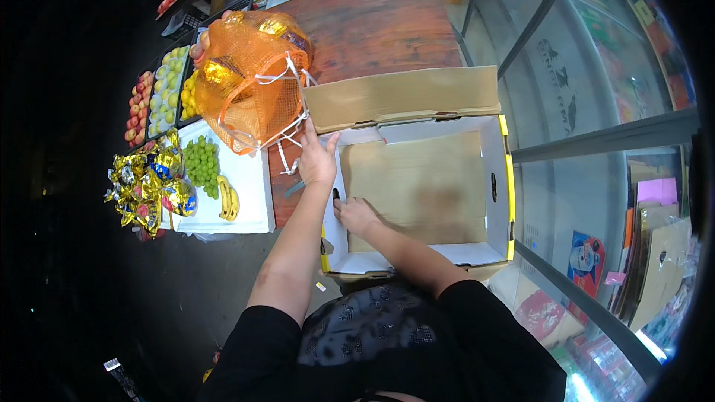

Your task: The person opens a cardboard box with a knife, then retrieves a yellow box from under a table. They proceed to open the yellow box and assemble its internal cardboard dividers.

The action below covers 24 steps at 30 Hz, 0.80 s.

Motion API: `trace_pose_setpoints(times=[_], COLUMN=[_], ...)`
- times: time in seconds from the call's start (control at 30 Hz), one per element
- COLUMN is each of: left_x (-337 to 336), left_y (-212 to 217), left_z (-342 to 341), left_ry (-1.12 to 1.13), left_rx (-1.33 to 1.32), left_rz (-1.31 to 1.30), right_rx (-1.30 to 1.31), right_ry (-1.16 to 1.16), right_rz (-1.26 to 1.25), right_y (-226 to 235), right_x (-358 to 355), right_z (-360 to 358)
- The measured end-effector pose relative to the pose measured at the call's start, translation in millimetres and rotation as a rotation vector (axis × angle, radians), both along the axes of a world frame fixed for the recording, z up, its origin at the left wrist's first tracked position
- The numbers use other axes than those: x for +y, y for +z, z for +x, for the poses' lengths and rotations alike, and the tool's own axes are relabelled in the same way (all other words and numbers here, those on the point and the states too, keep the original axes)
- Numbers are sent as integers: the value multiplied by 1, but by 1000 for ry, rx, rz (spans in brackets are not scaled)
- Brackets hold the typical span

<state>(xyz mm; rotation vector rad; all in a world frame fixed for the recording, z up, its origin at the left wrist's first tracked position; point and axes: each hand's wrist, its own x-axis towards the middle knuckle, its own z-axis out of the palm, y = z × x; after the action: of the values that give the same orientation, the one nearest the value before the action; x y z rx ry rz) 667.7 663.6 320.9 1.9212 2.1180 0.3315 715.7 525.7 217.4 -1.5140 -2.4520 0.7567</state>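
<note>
right fingertips [341,207] hidden behind box wall [337,179]

One view only: head-worn fisheye, left of the pair, looking steeply down from above the person's own chest, whose dark top fills the lower edge while both forearms run up into the middle. It faces forward over an open cardboard box [424,186] on the wooden bench [387,30], close enough that the box takes the centre. Straight lines bow near the black rim: fruit trays [160,93] sit at far left, a glass-fronted case with metal bars [596,104] curves down the right, and no second view overlaps.
</note>
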Motion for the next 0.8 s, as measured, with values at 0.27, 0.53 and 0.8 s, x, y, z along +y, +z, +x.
trace_pose_setpoints(times=[0.27,0.53,0.8], left_x=[-2,-4,-5], left_y=[7,11,2], left_z=[5,8,3], left_ry=[-20,-22,-66], left_rx=[101,127,133], left_rz=[-10,-104,-41], right_rx=[76,213,-389], right_ry=[28,-40,-572], right_rz=[-1,224,-130], right_y=[-6,16,71], right_x=[4,-22,-67], right_z=[6,38,213])
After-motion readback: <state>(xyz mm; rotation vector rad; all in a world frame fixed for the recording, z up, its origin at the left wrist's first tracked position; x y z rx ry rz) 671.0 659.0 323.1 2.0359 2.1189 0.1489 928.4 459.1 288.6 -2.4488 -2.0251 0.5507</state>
